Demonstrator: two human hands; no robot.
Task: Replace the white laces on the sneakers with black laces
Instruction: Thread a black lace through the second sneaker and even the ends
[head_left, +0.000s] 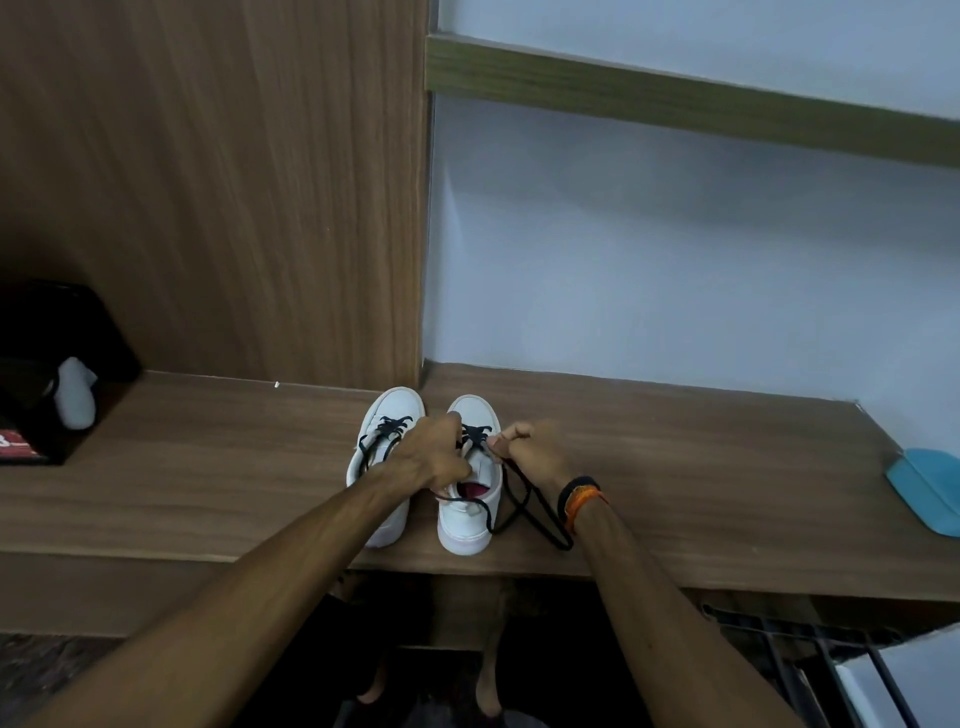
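Note:
Two white sneakers stand side by side on a wooden shelf, toes pointing away from me. The left sneaker has a black lace threaded through its front eyelets. The right sneaker also carries a black lace, whose loose ends trail over its side onto the wood. My left hand reaches across both shoes, fingers curled at the right sneaker's lacing. My right hand is curled in a fist beside that shoe, pinching the black lace. No white laces are in view.
The wooden shelf runs left to right, backed by a wood panel and a pale wall. A black box with a white object sits at far left. A blue item lies at the right edge.

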